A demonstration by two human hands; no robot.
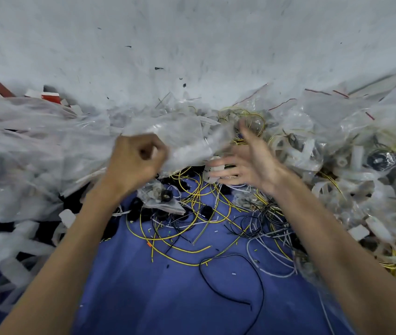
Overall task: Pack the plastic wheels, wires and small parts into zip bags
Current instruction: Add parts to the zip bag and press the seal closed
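My left hand (139,160) is curled into a fist and pinches the edge of a clear zip bag (187,143) held up above the blue mat (131,286). My right hand (245,160) is spread beside the bag with straight, blurred fingers; a small white piece seems to lie at its fingertips. Below the hands lie loose yellow wires (192,228), black wires (235,276) and black plastic wheels (166,195), one inside a small filled bag (160,197).
Heaps of clear zip bags (35,146) cover the left side. Filled bags and white plastic parts (361,180) pile up on the right. Red-and-white boxes (49,96) sit at the back left, before a grey wall.
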